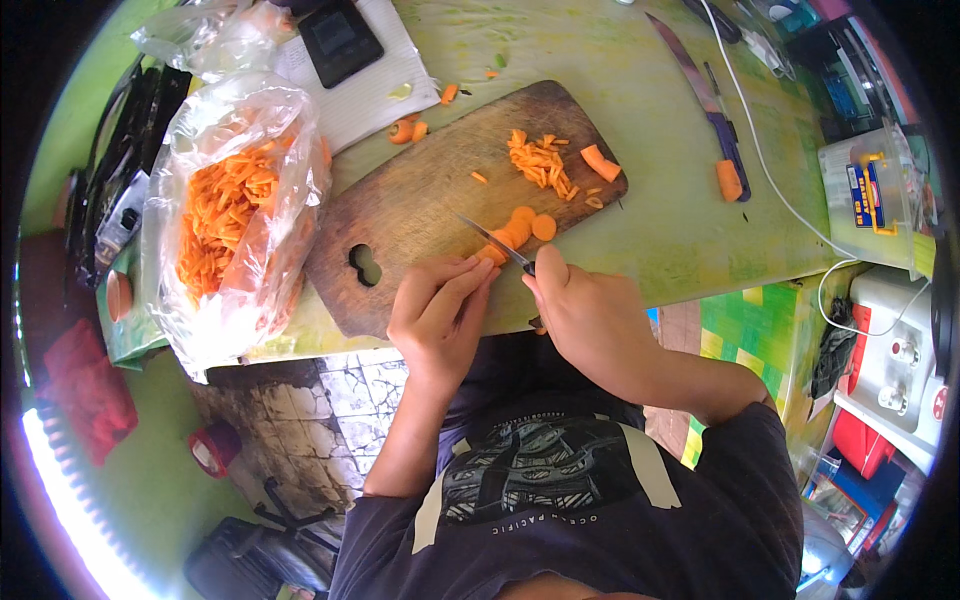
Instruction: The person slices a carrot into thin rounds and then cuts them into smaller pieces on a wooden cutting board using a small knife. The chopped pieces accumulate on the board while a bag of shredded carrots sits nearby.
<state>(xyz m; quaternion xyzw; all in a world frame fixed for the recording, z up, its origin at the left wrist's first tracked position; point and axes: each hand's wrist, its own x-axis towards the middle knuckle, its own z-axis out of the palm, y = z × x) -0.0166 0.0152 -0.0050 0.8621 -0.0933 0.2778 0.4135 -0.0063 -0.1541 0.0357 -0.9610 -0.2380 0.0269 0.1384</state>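
My right hand [589, 322] grips a small kitchen knife [487, 236], its blade lying across a carrot near the front edge of a wooden cutting board [420, 202]. With its fingertips, my left hand [442, 311] holds the carrot piece [491, 255] against the board, just left of the blade. Round carrot slices [521, 225] lean in a row to the right of the knife. Farther back on the board are a small heap of carrot sticks [540, 161] and a thicker carrot chunk [600, 163].
Left of the board stands an open clear plastic bag [232, 225] full of cut carrot sticks. Behind it, a black device [340, 41] rests on paper. Carrot ends [405, 130] lie beside the board. At right are a larger knife [701, 90], a carrot piece [727, 180] and a white cable [757, 142].
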